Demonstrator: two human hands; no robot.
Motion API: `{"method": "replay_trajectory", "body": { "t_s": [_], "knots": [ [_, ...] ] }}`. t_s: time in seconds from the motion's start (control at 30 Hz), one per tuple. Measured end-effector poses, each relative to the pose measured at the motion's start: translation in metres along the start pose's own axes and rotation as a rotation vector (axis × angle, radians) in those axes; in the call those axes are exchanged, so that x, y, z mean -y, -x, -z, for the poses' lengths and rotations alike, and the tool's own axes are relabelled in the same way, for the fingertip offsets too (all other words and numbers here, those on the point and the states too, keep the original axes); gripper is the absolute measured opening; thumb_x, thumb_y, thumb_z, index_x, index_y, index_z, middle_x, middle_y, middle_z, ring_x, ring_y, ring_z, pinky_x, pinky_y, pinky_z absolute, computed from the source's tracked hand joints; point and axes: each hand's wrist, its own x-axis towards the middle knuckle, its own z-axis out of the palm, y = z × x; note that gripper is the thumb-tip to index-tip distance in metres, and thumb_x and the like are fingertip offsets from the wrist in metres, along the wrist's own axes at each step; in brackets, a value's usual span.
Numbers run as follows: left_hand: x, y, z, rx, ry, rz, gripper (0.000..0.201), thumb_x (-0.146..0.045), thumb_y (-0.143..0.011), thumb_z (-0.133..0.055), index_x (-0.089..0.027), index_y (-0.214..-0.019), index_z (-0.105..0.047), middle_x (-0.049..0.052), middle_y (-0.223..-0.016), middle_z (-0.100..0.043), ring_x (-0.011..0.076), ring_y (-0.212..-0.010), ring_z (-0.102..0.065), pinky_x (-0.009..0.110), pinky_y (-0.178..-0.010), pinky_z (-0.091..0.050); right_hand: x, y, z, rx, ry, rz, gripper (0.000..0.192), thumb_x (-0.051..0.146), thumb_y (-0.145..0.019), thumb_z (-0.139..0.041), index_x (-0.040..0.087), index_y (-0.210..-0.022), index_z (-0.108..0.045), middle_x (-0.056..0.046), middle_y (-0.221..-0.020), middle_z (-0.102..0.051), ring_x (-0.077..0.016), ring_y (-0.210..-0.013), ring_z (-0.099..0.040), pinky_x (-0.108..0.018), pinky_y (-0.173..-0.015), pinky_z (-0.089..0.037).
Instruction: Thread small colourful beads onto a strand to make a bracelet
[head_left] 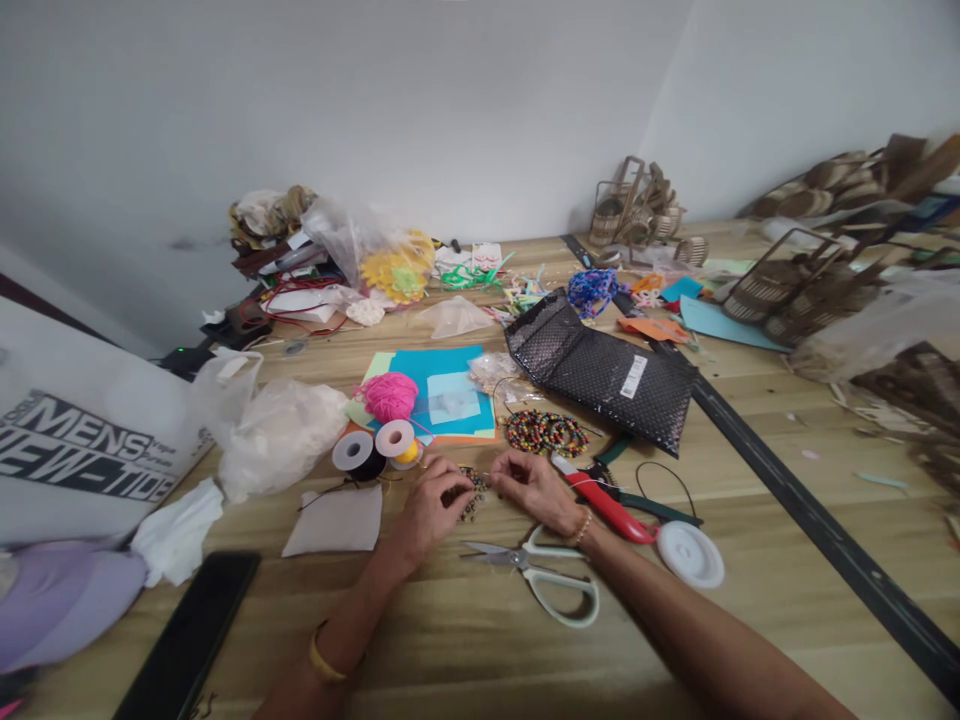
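Observation:
A small cluster of dark beads (475, 482) lies on the wooden table between my two hands. My left hand (437, 502) has its fingers curled and pinched at the left side of the beads. From the right, my right hand (534, 488) pinches thumb and finger together close by; what sits in either pinch is too small to make out. White-handled scissors (525, 565) lie partly open just below the beads, blades pointing left. Behind my hands is a coil of multicoloured beads (546, 433). A red-handled tool (611, 508) rests beyond my right wrist.
Spools of black (358, 455) and yellow thread (397, 442), pink yarn (390, 397) and blue sheets (450, 365) lie behind. A black padded envelope (607, 375) is at back right, a white reel (690, 554) at right. A phone (191, 635) and white cloth pouch (334, 520) are left.

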Motion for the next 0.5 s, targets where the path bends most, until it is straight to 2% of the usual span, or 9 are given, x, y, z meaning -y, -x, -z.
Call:
{"method": "replay_trajectory", "body": {
  "t_s": [0.23,0.5],
  "knots": [
    [-0.002,0.003,-0.003,0.091,-0.079,0.026,0.010,-0.009,-0.074,-0.068,-0.019,-0.076,-0.071,0.006,-0.083,-0.063,0.0228,-0.091,-0.055,0.038,-0.083,-0.049,-0.013,-0.004,0.001,-0.046,-0.111,-0.022,0.032,0.047,-0.078,-0.063,0.016,-0.074,-0.058,0.003,-0.061,-0.047,-0.0097,-0.055,-0.039,-0.022,-0.052,-0.031],
    [-0.012,0.003,-0.007,0.138,-0.109,0.021,0.014,-0.007,-0.074,-0.068,-0.017,-0.084,-0.070,0.007,-0.088,-0.060,0.0230,-0.093,-0.054,0.036,-0.082,-0.049,-0.015,-0.005,0.002,-0.041,-0.176,-0.046,0.038,0.053,-0.077,-0.065,0.016,-0.074,-0.058,0.004,-0.060,-0.047,-0.0089,-0.053,-0.038,-0.021,-0.049,-0.029]
  ]
}}
